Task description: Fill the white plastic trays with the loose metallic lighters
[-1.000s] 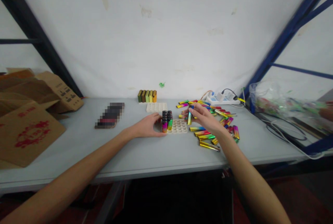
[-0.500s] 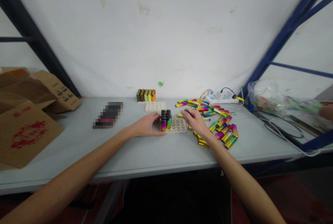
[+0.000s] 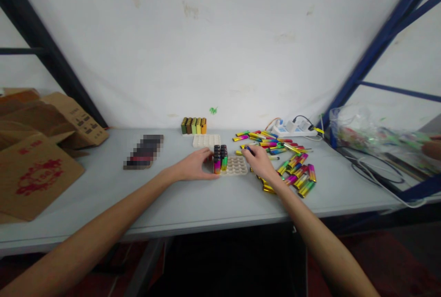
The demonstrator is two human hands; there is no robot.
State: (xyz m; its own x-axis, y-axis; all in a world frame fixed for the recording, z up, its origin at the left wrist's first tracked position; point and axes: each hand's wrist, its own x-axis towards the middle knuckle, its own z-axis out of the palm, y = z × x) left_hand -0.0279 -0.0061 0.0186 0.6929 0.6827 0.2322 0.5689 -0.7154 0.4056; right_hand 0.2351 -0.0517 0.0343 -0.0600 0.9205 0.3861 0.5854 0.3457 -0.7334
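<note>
A white tray with round holes [image 3: 237, 166] lies mid-table, several rainbow-coloured lighters [image 3: 219, 158] standing upright in its left end. My left hand [image 3: 193, 166] rests against the tray's left side, fingers curled around it. My right hand [image 3: 259, 162] sits just right of the tray, fingers pinched on a lighter with a dark cap. A loose pile of rainbow lighters [image 3: 291, 163] lies on the table to the right of that hand.
A second white tray [image 3: 206, 140] and a row of green-to-orange lighters [image 3: 194, 126] stand behind. Cardboard boxes [image 3: 37, 150] fill the left. A power strip [image 3: 292, 128], cables [image 3: 375, 168] and a plastic bag [image 3: 365, 134] sit right. Another person's hand [image 3: 432, 148] shows at the far right edge.
My right hand moved left from the pile towards the tray with a lighter. The left hand stayed at the tray.
</note>
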